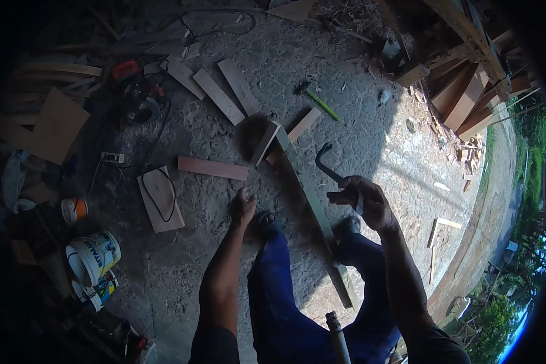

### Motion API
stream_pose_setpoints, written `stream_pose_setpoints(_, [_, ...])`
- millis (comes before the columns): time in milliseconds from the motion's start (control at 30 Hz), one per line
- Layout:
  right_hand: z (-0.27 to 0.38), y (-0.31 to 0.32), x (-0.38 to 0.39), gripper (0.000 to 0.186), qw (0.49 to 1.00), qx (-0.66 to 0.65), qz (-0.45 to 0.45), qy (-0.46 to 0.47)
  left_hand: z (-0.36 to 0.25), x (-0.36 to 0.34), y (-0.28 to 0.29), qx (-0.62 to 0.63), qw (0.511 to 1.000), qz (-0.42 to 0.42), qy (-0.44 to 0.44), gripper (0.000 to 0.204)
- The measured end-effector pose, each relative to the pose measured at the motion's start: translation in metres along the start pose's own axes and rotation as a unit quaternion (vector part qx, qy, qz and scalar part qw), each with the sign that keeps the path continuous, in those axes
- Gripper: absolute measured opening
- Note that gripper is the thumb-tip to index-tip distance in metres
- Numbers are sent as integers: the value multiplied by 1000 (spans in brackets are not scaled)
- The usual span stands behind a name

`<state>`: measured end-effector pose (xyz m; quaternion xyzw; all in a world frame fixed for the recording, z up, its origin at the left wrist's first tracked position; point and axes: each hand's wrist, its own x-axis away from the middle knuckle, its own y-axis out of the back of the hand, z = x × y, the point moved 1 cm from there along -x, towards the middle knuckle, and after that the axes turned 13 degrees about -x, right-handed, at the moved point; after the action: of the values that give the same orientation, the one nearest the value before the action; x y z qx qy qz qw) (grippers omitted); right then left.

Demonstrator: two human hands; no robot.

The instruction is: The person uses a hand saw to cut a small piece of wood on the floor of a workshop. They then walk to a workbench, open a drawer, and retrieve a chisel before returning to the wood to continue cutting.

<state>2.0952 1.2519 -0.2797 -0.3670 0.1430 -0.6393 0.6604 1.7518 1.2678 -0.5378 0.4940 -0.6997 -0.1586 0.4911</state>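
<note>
My right hand (370, 201) is closed around a pry bar (329, 165), its dark hooked end pointing away from me. A pale sliver shows below the fingers; I cannot tell whether it is part of the bar. My left hand (243, 208) is held with curled fingers near the end of a reddish board (212, 168); what it holds, if anything, is hidden. Between my feet runs a long wooden beam (309, 203), slanting from the far middle toward my right leg. A short wood block (266, 143) stands against the beam's far end.
A green-handled hammer (321, 104) lies beyond the beam. Loose boards (219, 97) lie farther off. At the left are a circular saw (142, 106), a power strip (112, 158), a cord-covered board (159, 209) and a white bucket (97, 258). Stacked timber (467, 91) leans at the far right.
</note>
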Motion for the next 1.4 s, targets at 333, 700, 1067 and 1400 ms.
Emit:
stream_pose_setpoints(333, [-41,95,-119,14,835,442,135,298,-48,-191,-83,-150,968,-155,-131,88])
stream_pose_setpoints(700, [-95,88,-230,43,969,3,-31,243,-24,-254,-97,-174,929,-209,-250,59])
stream_pose_setpoints(1067, [-150,58,-319,38,953,178,41,242,-40,-254,-75,-178,950,-81,-245,58])
stream_pose_setpoints(1400, [-162,45,-354,37,947,202,42,248,-59,-235,-61,-181,960,-32,-210,57])
